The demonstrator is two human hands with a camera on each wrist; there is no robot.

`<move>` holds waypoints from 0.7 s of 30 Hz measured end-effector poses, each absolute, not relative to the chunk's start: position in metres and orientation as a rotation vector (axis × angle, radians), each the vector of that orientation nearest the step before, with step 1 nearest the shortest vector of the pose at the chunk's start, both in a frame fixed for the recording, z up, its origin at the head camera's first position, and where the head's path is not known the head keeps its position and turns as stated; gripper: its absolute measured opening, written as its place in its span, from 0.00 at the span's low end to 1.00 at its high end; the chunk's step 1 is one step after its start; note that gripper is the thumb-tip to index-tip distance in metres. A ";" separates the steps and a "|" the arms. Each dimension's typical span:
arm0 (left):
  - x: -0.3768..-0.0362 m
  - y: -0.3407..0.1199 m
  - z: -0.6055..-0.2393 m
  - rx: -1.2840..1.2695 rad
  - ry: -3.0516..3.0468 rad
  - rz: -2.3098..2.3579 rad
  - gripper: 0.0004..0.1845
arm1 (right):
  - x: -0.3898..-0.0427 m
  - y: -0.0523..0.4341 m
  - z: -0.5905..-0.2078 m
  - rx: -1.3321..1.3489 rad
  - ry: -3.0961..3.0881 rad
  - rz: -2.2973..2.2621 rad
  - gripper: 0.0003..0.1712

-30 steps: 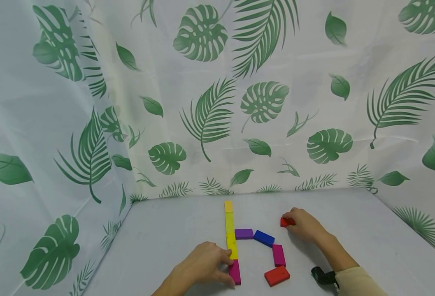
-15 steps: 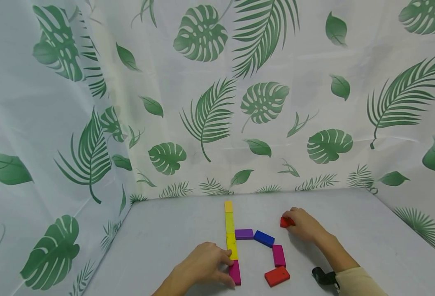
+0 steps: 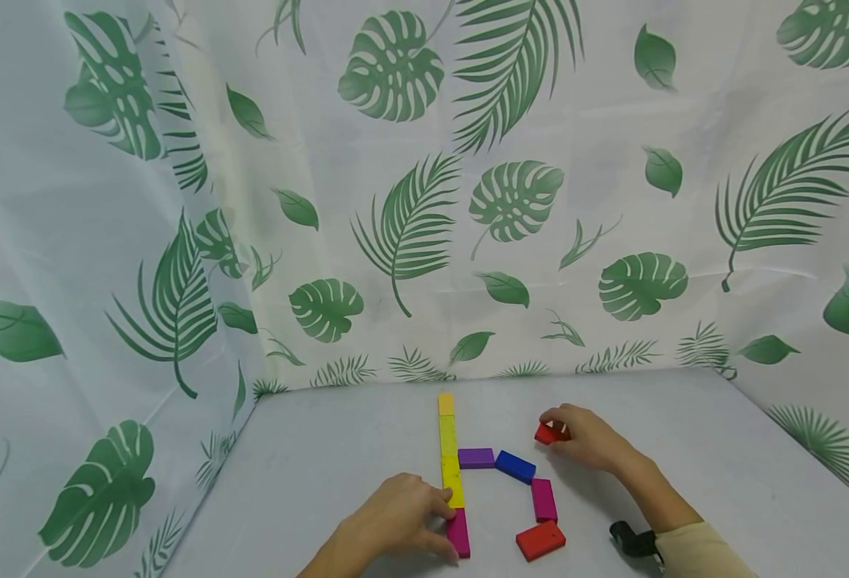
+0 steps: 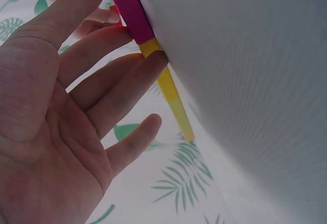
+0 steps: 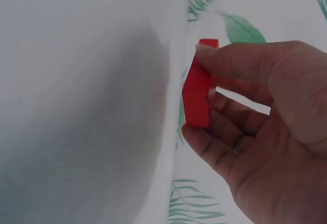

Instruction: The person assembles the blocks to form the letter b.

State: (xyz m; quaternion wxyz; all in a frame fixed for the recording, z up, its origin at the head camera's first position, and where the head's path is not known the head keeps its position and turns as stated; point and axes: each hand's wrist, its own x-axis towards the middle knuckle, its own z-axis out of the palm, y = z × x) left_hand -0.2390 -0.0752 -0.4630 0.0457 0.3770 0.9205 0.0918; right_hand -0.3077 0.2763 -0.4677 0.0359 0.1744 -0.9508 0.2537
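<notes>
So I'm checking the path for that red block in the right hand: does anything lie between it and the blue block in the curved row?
Nothing visible does. The right hand pinches the red block, slightly lifted, and only bare table shows between it and the blue block. The left hand rests on the straight column, well aside.

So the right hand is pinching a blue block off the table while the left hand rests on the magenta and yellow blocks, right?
Not quite: the block pinched by the right hand is red, not blue, as the right wrist view shows. The blue block lies on the table. The left hand does rest on the magenta block and yellow block.
</notes>
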 end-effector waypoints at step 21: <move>-0.240 -0.074 -0.464 1.109 2.797 0.284 0.27 | -0.294 0.258 -0.446 0.793 -2.920 1.058 0.24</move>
